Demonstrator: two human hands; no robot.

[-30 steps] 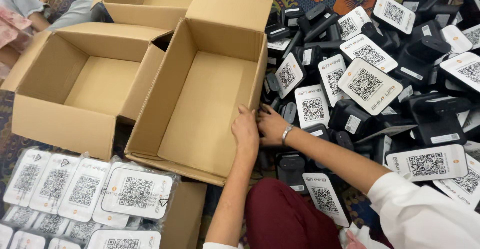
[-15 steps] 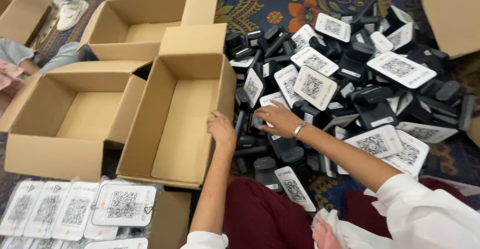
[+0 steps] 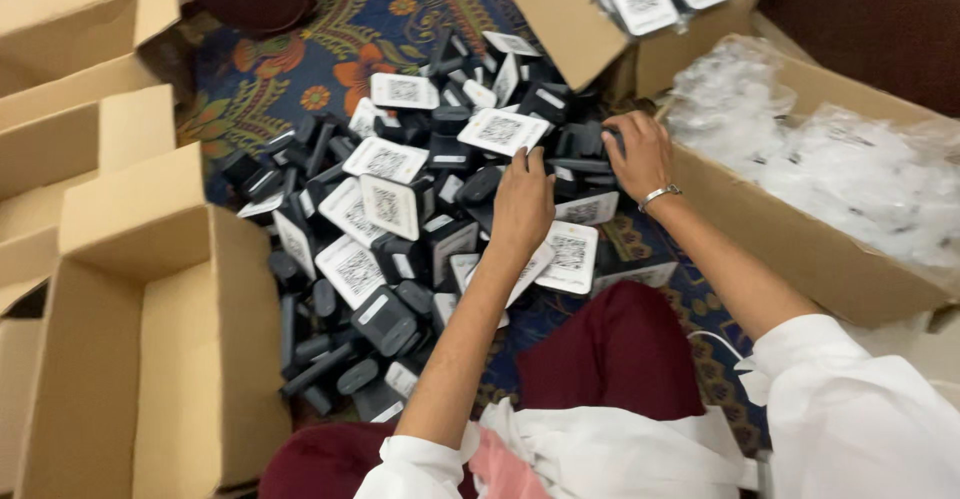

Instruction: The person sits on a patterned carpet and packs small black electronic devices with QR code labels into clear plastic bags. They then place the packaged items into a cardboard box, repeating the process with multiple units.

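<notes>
A heap of small black devices [image 3: 400, 259] with white square code cards lies on a patterned carpet. My left hand [image 3: 522, 204] rests palm down on the heap, fingers spread over the black pieces near a white card [image 3: 503, 131]. My right hand [image 3: 638, 154], with a silver bracelet at the wrist, reaches into the heap's right edge, its fingers curled among black devices beside a cardboard box. Whether either hand has a firm hold on a piece is hidden by the fingers.
An open cardboard box [image 3: 150, 359] stands at the left, with more boxes [image 3: 70, 79] behind it. To the right, a box [image 3: 800, 249] holds crumpled clear plastic bags. Another box [image 3: 600, 29] at the top holds bagged code cards. My dark red trousers [image 3: 610, 359] are below.
The view has swung right, away from the open boxes. Both hands have moved from the box's edge across the heap toward its right side.
</notes>
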